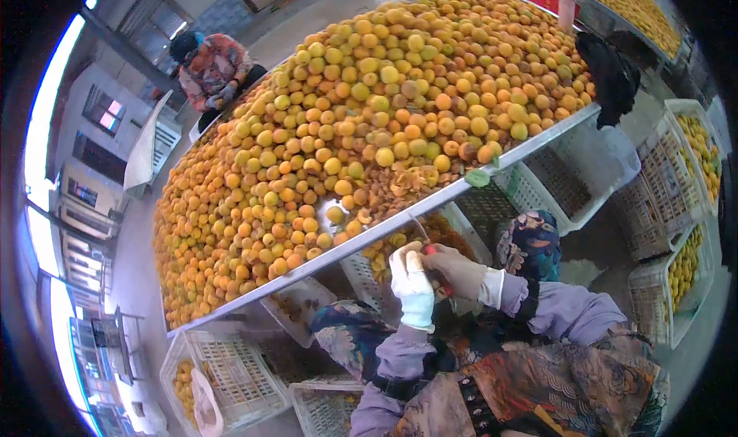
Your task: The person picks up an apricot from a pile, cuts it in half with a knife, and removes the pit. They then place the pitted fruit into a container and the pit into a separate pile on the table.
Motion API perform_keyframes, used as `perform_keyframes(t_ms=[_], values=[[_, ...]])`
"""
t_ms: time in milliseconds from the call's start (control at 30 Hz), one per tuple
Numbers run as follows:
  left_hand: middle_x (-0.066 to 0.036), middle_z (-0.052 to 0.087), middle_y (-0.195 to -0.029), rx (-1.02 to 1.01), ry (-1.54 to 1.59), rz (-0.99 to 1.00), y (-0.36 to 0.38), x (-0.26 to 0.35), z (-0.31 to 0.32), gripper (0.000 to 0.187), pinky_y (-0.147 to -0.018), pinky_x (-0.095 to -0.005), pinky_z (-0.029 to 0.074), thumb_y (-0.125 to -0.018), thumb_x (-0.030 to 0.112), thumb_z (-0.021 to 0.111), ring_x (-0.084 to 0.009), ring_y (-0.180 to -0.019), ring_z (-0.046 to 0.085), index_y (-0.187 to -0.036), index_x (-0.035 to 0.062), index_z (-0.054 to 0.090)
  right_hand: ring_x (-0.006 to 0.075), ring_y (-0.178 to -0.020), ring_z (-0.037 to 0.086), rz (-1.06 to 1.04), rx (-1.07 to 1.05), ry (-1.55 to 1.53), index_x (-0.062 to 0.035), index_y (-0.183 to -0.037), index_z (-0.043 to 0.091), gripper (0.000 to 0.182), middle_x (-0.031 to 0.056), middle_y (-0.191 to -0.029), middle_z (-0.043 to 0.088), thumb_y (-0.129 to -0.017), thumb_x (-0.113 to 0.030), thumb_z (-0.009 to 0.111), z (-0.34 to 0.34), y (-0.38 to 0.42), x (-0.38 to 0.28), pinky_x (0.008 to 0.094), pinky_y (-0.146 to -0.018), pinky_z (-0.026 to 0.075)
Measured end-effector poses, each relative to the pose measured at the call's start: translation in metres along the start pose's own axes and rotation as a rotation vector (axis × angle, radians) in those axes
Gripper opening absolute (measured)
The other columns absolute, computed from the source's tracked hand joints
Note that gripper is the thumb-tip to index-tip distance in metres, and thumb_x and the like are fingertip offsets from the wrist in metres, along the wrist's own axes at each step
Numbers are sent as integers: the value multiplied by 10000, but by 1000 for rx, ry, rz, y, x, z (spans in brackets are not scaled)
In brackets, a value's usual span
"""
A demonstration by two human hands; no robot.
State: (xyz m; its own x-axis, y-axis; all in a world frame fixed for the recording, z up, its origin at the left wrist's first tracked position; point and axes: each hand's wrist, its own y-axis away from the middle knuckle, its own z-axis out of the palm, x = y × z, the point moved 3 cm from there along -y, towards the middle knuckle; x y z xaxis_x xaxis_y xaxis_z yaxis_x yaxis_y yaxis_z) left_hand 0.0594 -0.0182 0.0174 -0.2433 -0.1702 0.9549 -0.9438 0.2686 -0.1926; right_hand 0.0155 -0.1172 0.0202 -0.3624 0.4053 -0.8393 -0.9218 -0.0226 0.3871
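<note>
My left hand (413,287), in a white glove, is raised just in front of the metal table edge. Its fingers are curled closed, and whatever lies inside them is hidden. Close against it is my right hand (459,273), gloved too, wrapped around a small knife (420,228) with a red handle and a thin curved blade that points up toward the table. Beyond both hands lies a big heap of apricots (369,91), yellow to orange. Near the table edge are split apricot pieces (415,180) and brown pits (384,195).
Under the table edge stand white plastic crates (361,275), some with cut fruit. More crates (657,183) are stacked at right, and another crate (231,375) stands lower left. A green leaf (477,178) rests on the table rim (330,256). Another person (215,76) sits at the far left side.
</note>
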Motion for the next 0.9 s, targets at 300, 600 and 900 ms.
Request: perform_keyframes(t_ms=[300, 600, 900], values=[[-86, 570, -910, 106, 129, -140, -5, -36, 1, 272, -774, -300, 434, -931, 231, 413, -167, -851, 542, -1021, 24, 563, 139, -889, 536, -22, 241, 107, 16, -1137, 487, 434, 69, -985, 584, -741, -78, 635, 1, -20, 25, 277, -809, 445], [-50, 564, -944, 185, 369, -348, -8, -46, -1, 324, -794, -296, 427, -958, 309, 394, -162, -872, 527, -1043, 45, 561, 146, -954, 539, -103, 194, -64, 33, -1190, 445, 487, 76, -1045, 574, -747, -15, 638, 7, -20, 23, 272, -867, 434], [-45, 571, -917, 146, 548, -579, -9, -55, -5, 297, -744, -277, 461, -933, 309, 449, -133, -835, 537, -1020, 49, 565, 66, -580, 487, -217, 235, 178, -26, -1040, 565, 290, 11, -772, 577, -770, -105, 637, 5, -13, -14, 220, -504, 400]])
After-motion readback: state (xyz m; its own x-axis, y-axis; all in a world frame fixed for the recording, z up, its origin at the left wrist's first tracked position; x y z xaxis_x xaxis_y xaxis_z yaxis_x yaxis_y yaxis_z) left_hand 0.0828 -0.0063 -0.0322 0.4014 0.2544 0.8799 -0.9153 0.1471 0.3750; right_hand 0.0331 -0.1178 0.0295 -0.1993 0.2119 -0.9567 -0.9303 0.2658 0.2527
